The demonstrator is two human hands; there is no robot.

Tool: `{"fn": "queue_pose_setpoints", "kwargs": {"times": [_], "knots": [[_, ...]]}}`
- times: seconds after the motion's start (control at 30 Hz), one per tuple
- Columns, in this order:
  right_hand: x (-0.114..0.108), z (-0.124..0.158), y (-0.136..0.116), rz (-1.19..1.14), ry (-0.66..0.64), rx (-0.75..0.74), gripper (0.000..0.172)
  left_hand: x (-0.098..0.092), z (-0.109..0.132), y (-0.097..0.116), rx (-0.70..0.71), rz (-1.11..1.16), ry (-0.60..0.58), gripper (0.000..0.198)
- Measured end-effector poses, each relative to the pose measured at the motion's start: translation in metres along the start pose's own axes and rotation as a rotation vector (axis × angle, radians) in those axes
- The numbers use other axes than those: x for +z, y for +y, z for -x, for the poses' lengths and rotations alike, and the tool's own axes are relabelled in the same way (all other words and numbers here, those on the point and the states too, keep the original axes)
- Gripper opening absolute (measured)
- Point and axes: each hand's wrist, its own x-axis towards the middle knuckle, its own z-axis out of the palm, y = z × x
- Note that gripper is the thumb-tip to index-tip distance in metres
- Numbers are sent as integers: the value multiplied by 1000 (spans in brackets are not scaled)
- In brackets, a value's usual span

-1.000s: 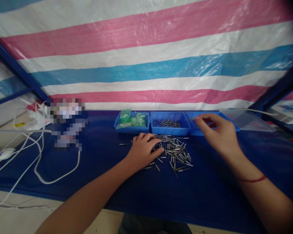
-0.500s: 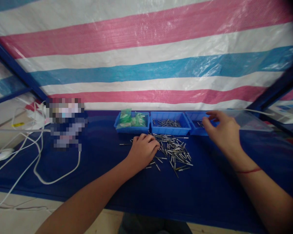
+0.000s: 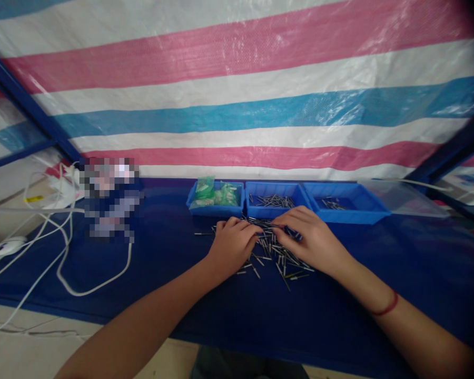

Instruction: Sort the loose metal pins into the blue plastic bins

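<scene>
A loose pile of thin metal blind rivets [image 3: 286, 258] lies on the blue table in front of me. My left hand [image 3: 234, 243] rests on the pile's left side with its fingers curled and thumb drawn in; whatever it may hold is hidden. From the right, my right hand [image 3: 310, 237] reaches over the pile, thumb and forefinger apart with a gap between them, their tips close to my left fingertips. Behind the pile, a middle blue bin [image 3: 276, 211] holds many similar rivets. The right blue bin [image 3: 351, 215] contains a few.
The left blue bin [image 3: 217, 210] holds green plastic bags [image 3: 226, 195]. A clear plastic sheet [image 3: 408, 199] lies at the back right. White cables [image 3: 65, 247] and a white mouse [image 3: 8, 246] are on the left. A striped tarp [image 3: 237, 121] hangs behind the table.
My right hand has moved left and toward me, from above the right bin to the rivet pile. The right bin is now uncovered. My left hand stays nearly in place.
</scene>
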Motion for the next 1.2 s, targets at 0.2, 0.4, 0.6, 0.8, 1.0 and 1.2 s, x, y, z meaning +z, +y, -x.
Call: {"fn": "queue_pose_setpoints", "kwargs": {"times": [0.2, 0.4, 0.6, 0.8, 1.0, 1.2], "knots": [[10, 2, 0, -85, -90, -11, 13, 2, -4, -1, -14, 125, 28, 17], [11, 2, 3, -105, -54, 26, 13, 0, -5, 2, -33, 209, 79, 16], [11, 2, -4, -270, -11, 147, 11, 1, -5, 2, -16, 204, 56, 18], [13, 2, -11, -353, 52, 251, 13, -1, -3, 2, 25, 186, 44, 21], [16, 3, -10, -380, 107, 334, 18, -1, -3, 3, 45, 215, 43, 20], [18, 5, -10, -416, 71, 342, 16, 4, -4, -1, 90, 230, 38, 20]]}}
